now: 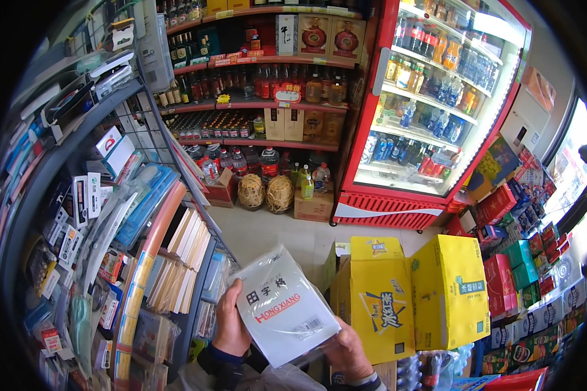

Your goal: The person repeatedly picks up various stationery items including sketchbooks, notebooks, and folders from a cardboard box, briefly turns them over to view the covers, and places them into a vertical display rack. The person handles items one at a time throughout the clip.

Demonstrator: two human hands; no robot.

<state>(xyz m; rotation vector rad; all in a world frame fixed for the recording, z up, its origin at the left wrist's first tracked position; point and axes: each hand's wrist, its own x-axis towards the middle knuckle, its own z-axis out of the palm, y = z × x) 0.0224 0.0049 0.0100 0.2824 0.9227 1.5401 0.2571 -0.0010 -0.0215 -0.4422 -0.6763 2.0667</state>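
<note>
A shrink-wrapped white pack of exercise books [287,303] is held tilted in front of me, with black and red print on its cover and a barcode near the lower right corner. Clear plastic glints loosely around its edges. My left hand [231,322] grips the pack's left edge, thumb along the side and fingers hidden beneath. At the lower right corner my right hand [351,355] is closed on it too, its fingers mostly underneath.
Stationery shelves [166,260] with stacked notebooks rise at my left. Yellow cartons [379,313] stand close on the right above shrink-wrapped bottles. Ahead are a red-framed drinks fridge [365,143], bottle shelves [241,107] and woven round baskets [279,194] on the pale floor [287,231].
</note>
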